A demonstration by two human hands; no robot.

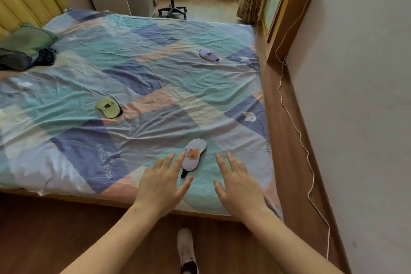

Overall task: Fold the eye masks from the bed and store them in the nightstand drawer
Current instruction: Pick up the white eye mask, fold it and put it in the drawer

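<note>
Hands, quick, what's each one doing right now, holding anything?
Left hand: open, fingers spread, holding nothing, beside the nearest eye mask.
Right hand: open, fingers spread, holding nothing, just right of that mask.

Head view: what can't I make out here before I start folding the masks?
- Near mask: whether the left hand touches it; its fingertip overlaps the edge. Its strap is mostly hidden underneath.
- Green mask and far purple mask: prints too small to read.
- Nightstand drawer: none surely identifiable in the head view.
- Right hand: contact with the bedsheet unclear.
</note>
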